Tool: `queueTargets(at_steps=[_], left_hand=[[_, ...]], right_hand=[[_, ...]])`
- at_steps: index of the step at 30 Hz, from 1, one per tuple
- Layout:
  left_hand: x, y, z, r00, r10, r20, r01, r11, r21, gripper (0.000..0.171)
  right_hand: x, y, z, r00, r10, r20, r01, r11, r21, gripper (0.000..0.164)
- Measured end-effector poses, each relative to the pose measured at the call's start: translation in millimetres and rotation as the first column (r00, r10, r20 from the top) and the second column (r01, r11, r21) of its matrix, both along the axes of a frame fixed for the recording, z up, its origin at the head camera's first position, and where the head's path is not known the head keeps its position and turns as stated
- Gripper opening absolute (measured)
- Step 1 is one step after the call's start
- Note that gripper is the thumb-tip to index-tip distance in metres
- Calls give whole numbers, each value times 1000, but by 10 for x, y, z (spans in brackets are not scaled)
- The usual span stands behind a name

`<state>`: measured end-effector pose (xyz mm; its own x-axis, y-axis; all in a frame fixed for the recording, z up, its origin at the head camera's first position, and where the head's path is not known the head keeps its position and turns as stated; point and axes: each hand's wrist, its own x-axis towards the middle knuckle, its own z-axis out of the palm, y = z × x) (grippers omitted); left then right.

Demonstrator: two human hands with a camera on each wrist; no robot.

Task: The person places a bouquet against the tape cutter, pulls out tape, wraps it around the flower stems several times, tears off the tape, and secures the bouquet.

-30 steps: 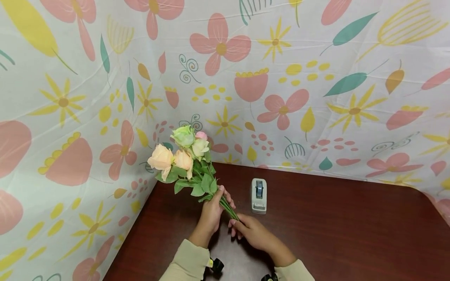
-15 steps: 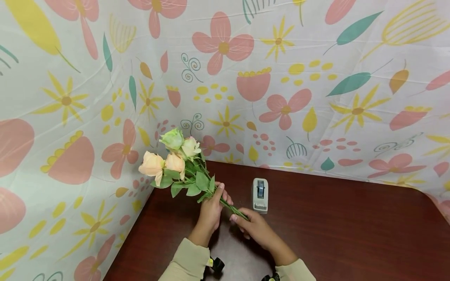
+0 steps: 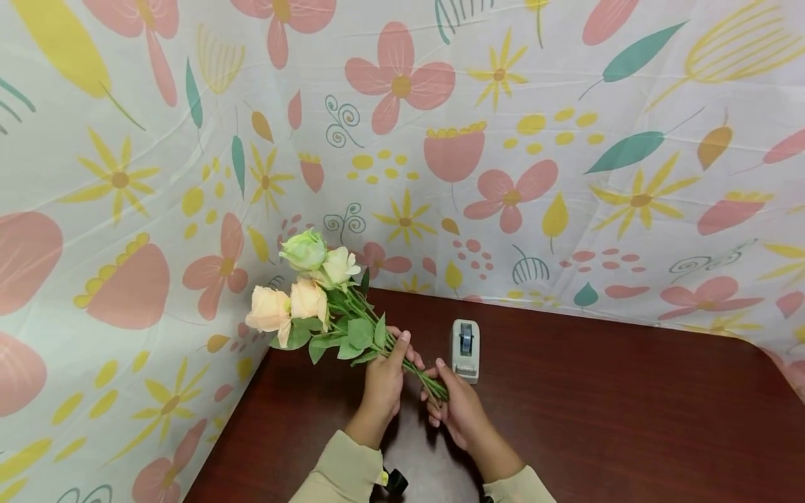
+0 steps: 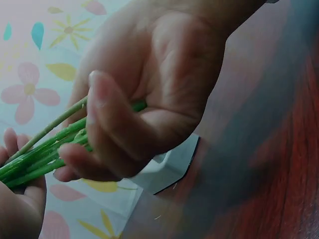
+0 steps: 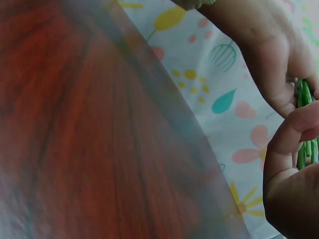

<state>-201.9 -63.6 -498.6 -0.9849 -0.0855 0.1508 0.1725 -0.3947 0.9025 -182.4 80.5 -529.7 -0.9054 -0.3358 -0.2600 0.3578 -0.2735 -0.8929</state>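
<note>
A bunch of roses point(image 3: 308, 300), peach and pale green-white with green leaves, slants across the head view, blooms at upper left. My left hand point(image 3: 385, 384) grips the stems just below the leaves, thumb along the top. Nearer the cut ends, my right hand point(image 3: 462, 412) holds the stems point(image 3: 434, 385) with curled fingers. From the left wrist, the right hand point(image 4: 144, 94) shows its fingers bent round the green stems point(image 4: 55, 147), a stem end by the palm. In the right wrist view, both hands meet the stems point(image 5: 306, 149) at the right edge.
A white tape dispenser point(image 3: 465, 351) stands on the dark red-brown table point(image 3: 597, 405), just beyond the right hand. Flower-patterned cloth point(image 3: 503, 140) hangs behind and to the left of the table. A black wrist strap piece point(image 3: 396, 482) sits by the left sleeve.
The blooms have swung left and slightly down, and the pink bloom is out of sight. My right hand has shifted right along the stems and turned, its thumb now pointing up.
</note>
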Motion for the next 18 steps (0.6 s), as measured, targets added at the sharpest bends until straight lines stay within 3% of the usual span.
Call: queueTargets(at_steps=[7,18], left_hand=[[46,62,4,999,-2,32,1,999,39,22],[64,152,-15,999,-27,32,25,997,70,6]], right_hand=[[38,-38,-2,999,2,49,2,997,-80,41],[42,-41,21,996,49,69,-36,983,-180,40]])
